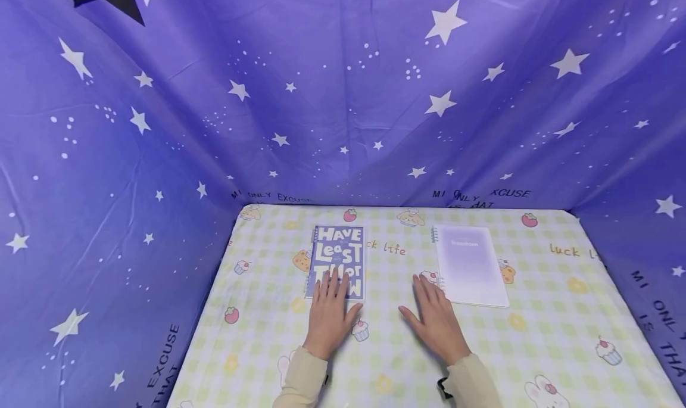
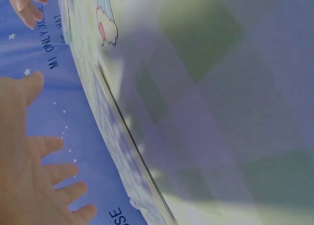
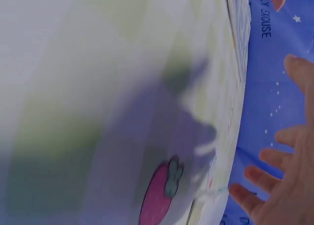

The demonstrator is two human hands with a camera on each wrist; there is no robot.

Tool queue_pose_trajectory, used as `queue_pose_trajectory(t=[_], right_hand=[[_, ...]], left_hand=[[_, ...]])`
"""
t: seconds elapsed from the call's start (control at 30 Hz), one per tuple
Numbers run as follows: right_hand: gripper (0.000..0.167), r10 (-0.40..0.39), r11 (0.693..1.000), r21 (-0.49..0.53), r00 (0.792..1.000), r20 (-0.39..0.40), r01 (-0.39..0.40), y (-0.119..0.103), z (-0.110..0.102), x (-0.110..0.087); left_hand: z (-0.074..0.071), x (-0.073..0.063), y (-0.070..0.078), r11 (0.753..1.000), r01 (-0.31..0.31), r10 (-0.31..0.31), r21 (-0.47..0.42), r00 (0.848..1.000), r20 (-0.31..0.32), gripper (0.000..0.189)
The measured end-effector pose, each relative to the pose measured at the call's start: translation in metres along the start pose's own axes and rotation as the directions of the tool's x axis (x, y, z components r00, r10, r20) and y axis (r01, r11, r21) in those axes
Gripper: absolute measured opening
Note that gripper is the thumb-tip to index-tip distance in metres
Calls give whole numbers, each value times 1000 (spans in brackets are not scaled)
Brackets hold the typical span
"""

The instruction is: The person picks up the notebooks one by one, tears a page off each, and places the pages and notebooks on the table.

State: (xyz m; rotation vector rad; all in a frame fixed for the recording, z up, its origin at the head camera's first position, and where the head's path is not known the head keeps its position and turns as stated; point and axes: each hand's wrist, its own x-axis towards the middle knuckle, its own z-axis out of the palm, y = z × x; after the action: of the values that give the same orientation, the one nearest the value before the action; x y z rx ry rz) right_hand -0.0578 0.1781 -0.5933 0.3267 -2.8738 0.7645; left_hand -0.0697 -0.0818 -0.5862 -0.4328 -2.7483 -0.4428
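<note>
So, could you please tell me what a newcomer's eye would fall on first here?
Probably the purple star-print cloth rising beyond the checked tablecloth. Next would likely come the white-lettered spiral notebook, with the left hand over its lower part, and the lilac "freedom" notebook to its right, beside the right hand.

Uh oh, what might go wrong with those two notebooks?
The left hand is over the bottom of the blue notebook, so pushing down might slide it crooked. The right hand is close to the ringed edge of the pale notebook, so a finger might snag on the rings.
</note>
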Motion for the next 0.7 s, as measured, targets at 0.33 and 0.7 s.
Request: queue_pose_trajectory(t=[0.33,0.7], right_hand=[[66,-4,998,59,1000,-1,4,-25,22,20],[57,-10,991,136,993,120,-7,-50,44,33]], left_hand=[[-7,9,-16,997,-1,-16,82,979,201,73],[-1,11,-35,989,-40,6,141,972,234,72]])
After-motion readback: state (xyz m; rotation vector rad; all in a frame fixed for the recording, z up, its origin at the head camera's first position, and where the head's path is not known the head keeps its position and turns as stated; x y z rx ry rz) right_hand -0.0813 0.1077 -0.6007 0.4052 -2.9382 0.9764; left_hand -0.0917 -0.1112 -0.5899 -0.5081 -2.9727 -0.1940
